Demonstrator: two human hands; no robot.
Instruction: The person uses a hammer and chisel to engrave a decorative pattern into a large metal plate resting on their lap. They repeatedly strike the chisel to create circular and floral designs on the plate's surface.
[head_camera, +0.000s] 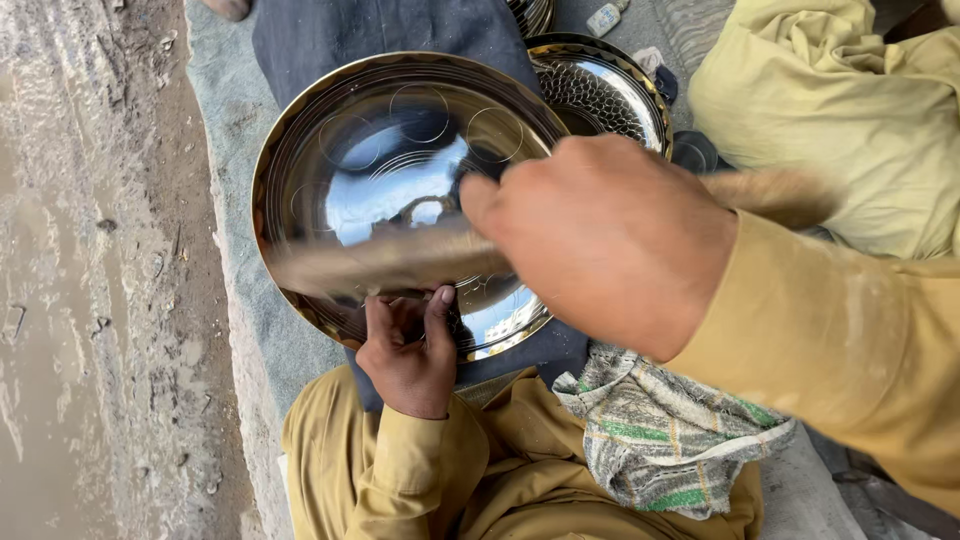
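Observation:
A large shiny round metal tray (330, 120) with engraved circles is tilted up in the middle of the view. My left hand (408, 350) grips its lower rim, fingers over the edge. My right hand (605, 235) is closed around a long wooden stick (390, 262) that lies blurred across the tray's face; its other end (775, 192) sticks out to the right behind the hand.
A second patterned metal tray (610, 90) lies behind the first, on a dark cloth (380, 30). A checked rag (660, 430) rests on my lap. Dusty bare ground (90, 300) runs along the left. Yellow fabric (830, 110) is bunched at the upper right.

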